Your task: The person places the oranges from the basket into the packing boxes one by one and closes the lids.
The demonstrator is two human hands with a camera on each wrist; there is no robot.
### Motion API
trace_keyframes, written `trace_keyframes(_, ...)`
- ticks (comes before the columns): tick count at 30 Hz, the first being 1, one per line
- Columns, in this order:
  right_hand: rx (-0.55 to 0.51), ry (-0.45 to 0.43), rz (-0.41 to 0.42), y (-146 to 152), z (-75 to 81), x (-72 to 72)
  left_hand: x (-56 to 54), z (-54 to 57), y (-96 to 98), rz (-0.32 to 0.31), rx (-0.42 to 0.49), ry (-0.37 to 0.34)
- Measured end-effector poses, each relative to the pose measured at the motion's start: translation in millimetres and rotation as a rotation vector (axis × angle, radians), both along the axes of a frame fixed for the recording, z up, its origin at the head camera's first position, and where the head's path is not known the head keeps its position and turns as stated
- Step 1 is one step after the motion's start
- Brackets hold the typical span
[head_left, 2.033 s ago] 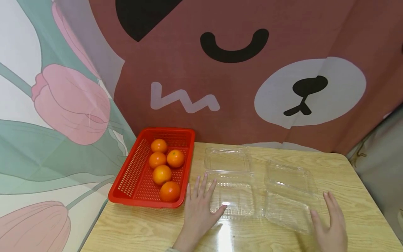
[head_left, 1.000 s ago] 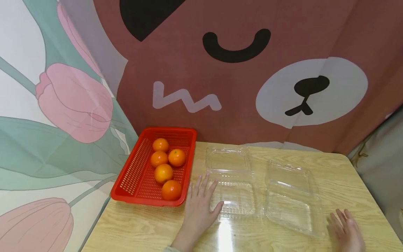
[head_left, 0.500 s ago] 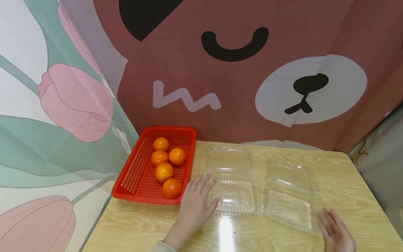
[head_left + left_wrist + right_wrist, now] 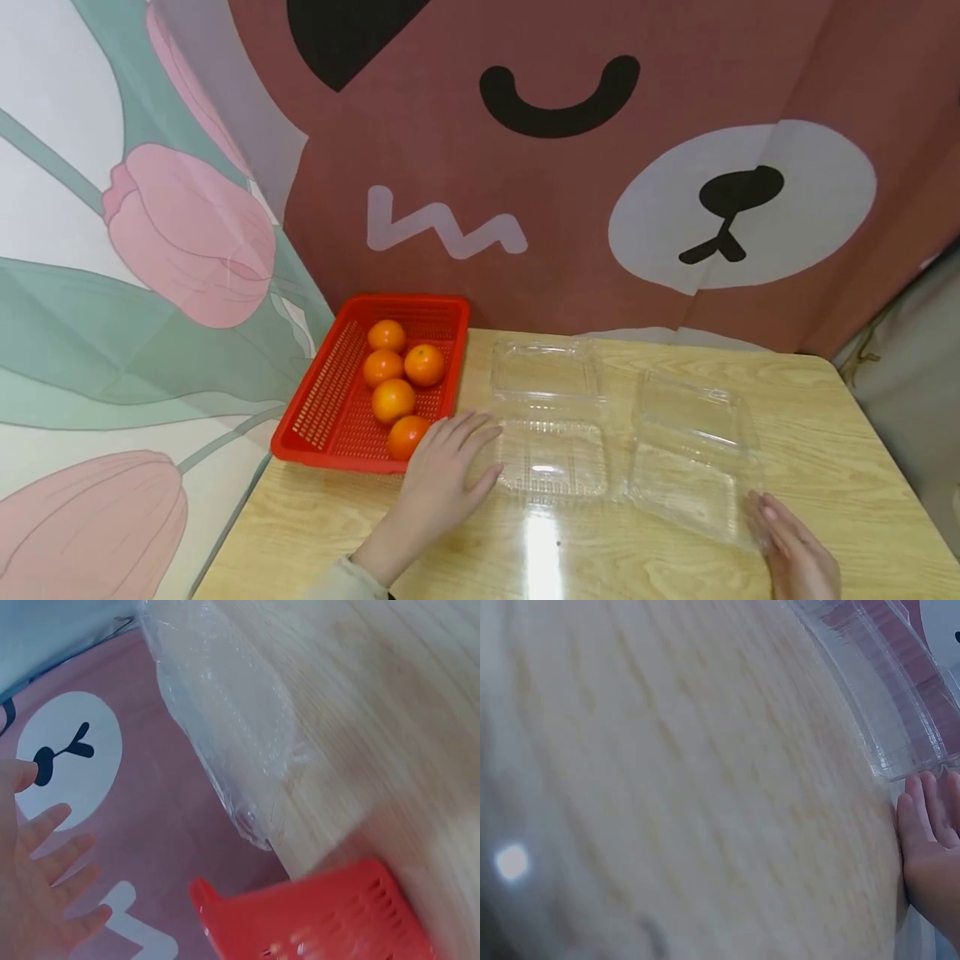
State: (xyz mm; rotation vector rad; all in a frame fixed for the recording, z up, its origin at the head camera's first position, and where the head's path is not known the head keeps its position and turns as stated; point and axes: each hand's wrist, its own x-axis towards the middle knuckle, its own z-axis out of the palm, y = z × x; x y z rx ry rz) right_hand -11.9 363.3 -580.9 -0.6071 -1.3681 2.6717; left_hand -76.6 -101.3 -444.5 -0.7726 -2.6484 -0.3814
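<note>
The left hand (image 4: 444, 473) has shifted toward the red basket (image 4: 330, 459), fingers loosely spread. Well right of the basket, the right hand (image 4: 799, 552) has reached the farther container (image 4: 686, 487), fingers straight; the nearer container (image 4: 551, 454) lies between, tabletop (image 4: 600, 554) in front.

Clear plastic box (image 4: 551, 457), lid open; second open box (image 4: 686, 492) at 3 o'clock; red basket (image 4: 330, 459) at 9 o'clock, five oranges (image 4: 393, 402) inside.
</note>
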Motion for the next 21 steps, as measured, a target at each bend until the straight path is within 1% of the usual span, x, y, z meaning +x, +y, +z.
trace_keyframes(3,0.042,-0.011,0.024,0.3,-0.8,1.5,-2.4,2.3,-8.5,-0.027,-0.025,-0.007)
trace_keyframes(6,0.04,0.03,0.044,1.1,-2.7,3.1,-5.1,4.1,-16.4,-0.061,-0.043,-0.006)
trace_keyframes(8,0.059,0.058,0.061,1.8,-3.0,3.5,-7.0,5.4,-21.0,-0.085,-0.046,0.006)
trace_keyframes(11,0.034,0.096,0.062,2.7,-2.7,2.6,-10.6,8.0,-27.2,-0.104,-0.051,0.027)
trace_keyframes(13,0.007,0.109,0.049,2.9,-2.2,0.9,-13.4,10.0,-31.2,-0.102,-0.051,0.032)
trace_keyframes(17,-0.07,0.125,0.015,2.2,-2.5,-1.2,-21.3,13.4,-39.4,-0.095,-0.051,0.016)
trace_keyframes(21,-0.1,0.151,0.023,0.5,-4.6,0.2,-29.0,17.6,-48.5,-0.101,-0.068,0.016)
